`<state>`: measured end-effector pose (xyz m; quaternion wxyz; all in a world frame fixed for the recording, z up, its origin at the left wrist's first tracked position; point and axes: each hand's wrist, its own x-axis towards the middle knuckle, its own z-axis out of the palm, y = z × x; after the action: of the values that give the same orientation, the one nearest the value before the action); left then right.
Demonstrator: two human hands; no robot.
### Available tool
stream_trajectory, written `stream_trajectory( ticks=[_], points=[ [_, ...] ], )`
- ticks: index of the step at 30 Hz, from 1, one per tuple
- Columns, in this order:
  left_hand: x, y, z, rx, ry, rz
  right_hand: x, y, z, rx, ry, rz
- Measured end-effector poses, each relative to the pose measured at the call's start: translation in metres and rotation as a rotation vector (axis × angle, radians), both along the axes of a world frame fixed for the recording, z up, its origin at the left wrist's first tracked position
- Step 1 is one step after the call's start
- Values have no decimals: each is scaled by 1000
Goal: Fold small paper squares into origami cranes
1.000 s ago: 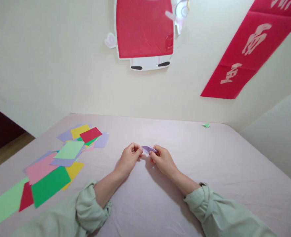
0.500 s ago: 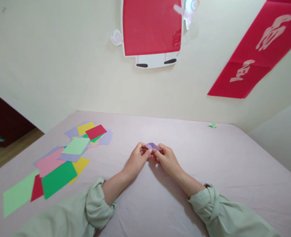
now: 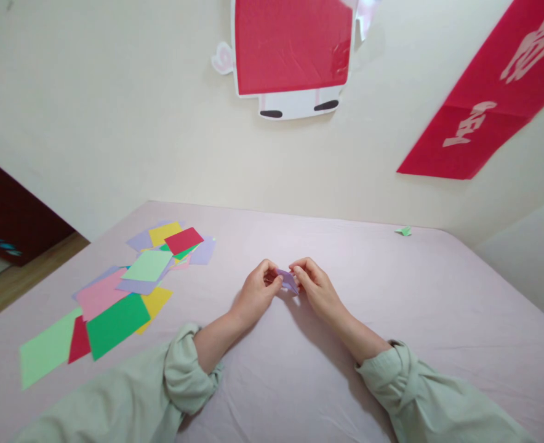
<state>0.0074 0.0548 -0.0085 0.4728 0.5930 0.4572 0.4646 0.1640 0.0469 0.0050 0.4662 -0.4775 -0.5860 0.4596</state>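
Note:
A small folded piece of purple paper (image 3: 287,280) is held up between my hands, over the middle of the table. My left hand (image 3: 259,288) pinches its left end between thumb and fingers. At the right side of the paper, my right hand (image 3: 316,284) has its thumb and index finger closed together against the edge; its other fingers are mostly hidden behind. One corner of the paper points down toward me.
Loose coloured paper sheets, among them a green sheet (image 3: 117,325) and a pink sheet (image 3: 103,295), overlap on the left of the cloth-covered table (image 3: 263,394). A small folded light-green paper (image 3: 405,231) lies near the far right edge. Behind stands a wall with red decorations (image 3: 295,49).
The purple paper has turned, its right end now slanting downward. My right hand's fingers have shifted up along its edge. The view has moved slightly.

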Motion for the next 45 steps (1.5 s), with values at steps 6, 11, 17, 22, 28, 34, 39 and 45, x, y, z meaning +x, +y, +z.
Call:
stream_trajectory(
  ticks=[6, 11, 17, 22, 28, 34, 39, 45],
  points=[
    [2, -3, 3, -62, 13, -16, 0, 0, -2, 6, -47, 66],
    [3, -3, 4, -112, -47, -34, 0, 0, -3, 18, -73, 79],
    [3, -3, 5, -118, -65, -37, 1, 1, -4, 19, -65, 86],
    [1, -4, 5, -90, -15, -49, -1, 0, -4, 11, -63, 55],
    [0, -3, 8, -11, 28, -32, -3, -1, -2, -3, -37, 52],
    [-1, -1, 9, -40, 9, -12, -3, -2, -3, 12, -75, 68],
    [-1, 0, 8, -36, -6, -22, -2, -3, -5, 21, -100, 87],
    [-1, 0, 11, -85, -70, 4, -2, -3, -5, 23, -84, 107]
  ],
)
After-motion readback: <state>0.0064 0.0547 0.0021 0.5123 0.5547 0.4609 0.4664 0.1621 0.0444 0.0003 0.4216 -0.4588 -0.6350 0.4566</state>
